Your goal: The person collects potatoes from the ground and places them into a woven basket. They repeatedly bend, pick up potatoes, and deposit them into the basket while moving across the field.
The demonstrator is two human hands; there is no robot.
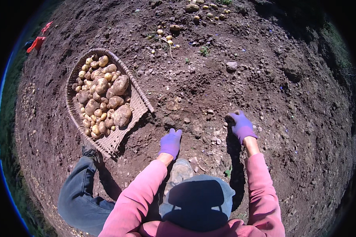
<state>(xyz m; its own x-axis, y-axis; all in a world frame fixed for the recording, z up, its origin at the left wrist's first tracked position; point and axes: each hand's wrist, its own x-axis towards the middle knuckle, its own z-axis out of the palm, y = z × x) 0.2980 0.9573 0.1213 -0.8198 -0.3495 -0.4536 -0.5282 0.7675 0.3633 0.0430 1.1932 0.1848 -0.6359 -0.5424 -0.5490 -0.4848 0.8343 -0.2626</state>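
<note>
Both of my hands wear purple work gloves. My left hand point(170, 142) reaches down to the soil in front of my boot, fingertips at the ground; whether anything is in them is hidden. Farther right, my right hand point(242, 126) is low over the loose earth with its fingers curled. Something dark, a clod or shadow, shows beside its fingertips, and I cannot tell if it is held. To the left lies a woven wicker scoop basket point(140, 110), heaped with soil-dusted potatoes point(102, 86) of mixed sizes. Its open front edge faces my left hand.
Loose potatoes point(169, 37) lie on the ground ahead, with more point(192, 8) beyond them. A pale stone point(231, 66) sits in the stony soil point(284, 124). My boot point(181, 170) is just behind my left hand. Orange-red items point(36, 44) lie far left.
</note>
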